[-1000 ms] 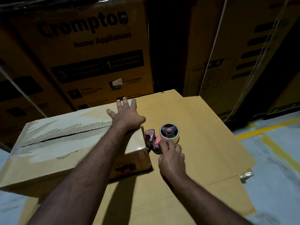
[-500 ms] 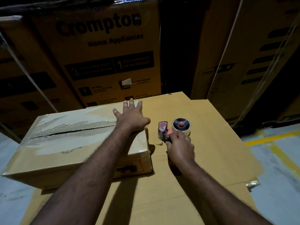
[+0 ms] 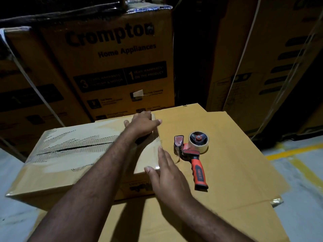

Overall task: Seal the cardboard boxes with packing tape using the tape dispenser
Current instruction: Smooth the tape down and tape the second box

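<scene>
A brown cardboard box [image 3: 73, 159] lies on a large flat cardboard sheet [image 3: 232, 151]; its taped top seam is torn and shows a dark slit. My left hand [image 3: 142, 124] rests on the box's far right corner with its fingers bent over the far edge. My right hand [image 3: 166, 172] lies with straight fingers against the box's right side, near the front corner. The red and black tape dispenser [image 3: 191, 151], with its roll of clear tape, lies on the sheet just right of the box, with no hand on it.
Tall printed appliance cartons [image 3: 118, 67] stand stacked right behind the sheet, and more strapped cartons [image 3: 262, 58] stand at the right. The grey floor with yellow lines [image 3: 297, 154] shows at the right, and bare floor shows at the lower left.
My right hand has let go of the tape dispenser, which now lies on the sheet, and has moved left to the box's side. My left hand has shifted to the far right corner.
</scene>
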